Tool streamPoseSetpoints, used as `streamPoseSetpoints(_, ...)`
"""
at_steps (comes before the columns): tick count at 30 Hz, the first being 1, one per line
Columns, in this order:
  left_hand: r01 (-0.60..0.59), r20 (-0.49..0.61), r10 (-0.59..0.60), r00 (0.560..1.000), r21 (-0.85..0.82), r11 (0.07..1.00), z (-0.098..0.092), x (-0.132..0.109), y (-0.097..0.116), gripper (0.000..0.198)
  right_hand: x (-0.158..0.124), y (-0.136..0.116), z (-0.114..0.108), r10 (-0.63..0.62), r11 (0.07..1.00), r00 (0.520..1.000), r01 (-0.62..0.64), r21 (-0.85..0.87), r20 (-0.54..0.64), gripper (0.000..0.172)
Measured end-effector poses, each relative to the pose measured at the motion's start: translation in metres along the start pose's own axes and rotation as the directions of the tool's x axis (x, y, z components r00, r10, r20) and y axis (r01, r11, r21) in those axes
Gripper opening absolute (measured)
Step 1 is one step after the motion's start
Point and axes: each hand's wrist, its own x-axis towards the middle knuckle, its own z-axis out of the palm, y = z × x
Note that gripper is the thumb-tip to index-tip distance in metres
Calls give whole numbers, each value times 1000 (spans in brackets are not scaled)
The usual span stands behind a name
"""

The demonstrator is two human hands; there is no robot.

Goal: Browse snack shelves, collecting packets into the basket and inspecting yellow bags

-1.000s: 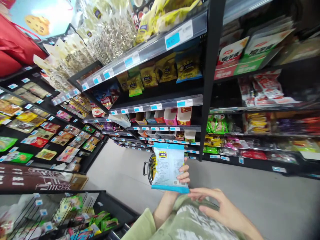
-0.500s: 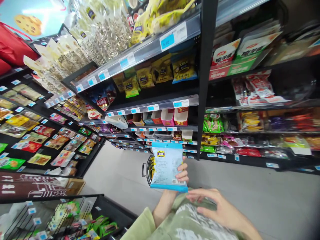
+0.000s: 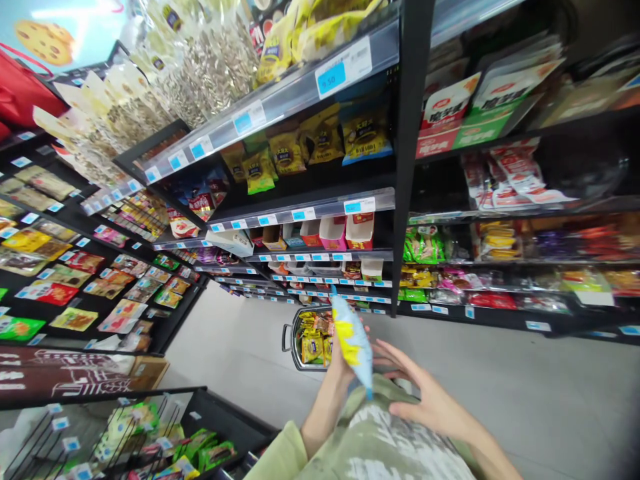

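My left hand [image 3: 339, 363] grips a blue, white and yellow snack bag [image 3: 354, 337]. The bag is turned nearly edge-on, its yellow front facing left and its pale back facing right. Just right of it is my right hand [image 3: 417, 393], open, fingers stretched towards the bag; whether its fingertips touch the bag I cannot tell. Behind and below the bag, a shopping basket [image 3: 294, 357] with a dark rim holds several small packets [image 3: 313, 348]; the bag covers its right side.
Ahead, a black shelf unit [image 3: 320, 190] carries yellow snack bags [image 3: 287, 152] and small open boxes [image 3: 334, 232]. Packets hang on the left rack [image 3: 75, 293]. A low display bin [image 3: 220, 407] stands at lower left. Grey floor [image 3: 220, 353] lies between.
My left hand has turned the bag from its printed back facing me to nearly edge-on, so the yellow front and more of the basket show. My right hand stays close by, slightly shifted.
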Motion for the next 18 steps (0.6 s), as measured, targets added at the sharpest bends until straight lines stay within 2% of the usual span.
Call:
streamPoseSetpoints(1, -42, -46, 42, 998, 0, 999, 7, -2, 3, 61, 3, 4, 0, 7, 999, 999, -5, 45, -36, 99)
streamPoseSetpoints(3, -120, -83, 120, 989, 15, 993, 18, -7, 10, 59, 8, 7, -2, 82, 991, 985, -65, 117, -152, 84)
streamPoseSetpoints(5, -147, 1, 147, 989, 31, 989, 27, -11, 17, 61, 9, 6, -6, 210, 967, 943, -160, 199, -260, 62)
streamPoseSetpoints(8, -117, 139, 112, 984, 28, 993, 35, -16, 25, 64, 8, 0, -12, 336, 920, 878, -230, 316, -339, 54)
streamPoseSetpoints(13, -120, 156, 114, 981, 31, 992, 42, -16, 27, 68, 6, -3, -17, 337, 904, 870, -193, 381, -360, 53)
streamPoseSetpoints(16, -108, 174, 101, 979, 29, 994, 41, -15, 28, 71, 3, 1, -18, 316, 921, 878, -195, 336, -358, 51)
streamPoseSetpoints(18, -52, 188, 43, 981, 45, 998, 39, -16, 29, 75, 1, 1, -18, 290, 938, 885, -187, 293, -363, 50)
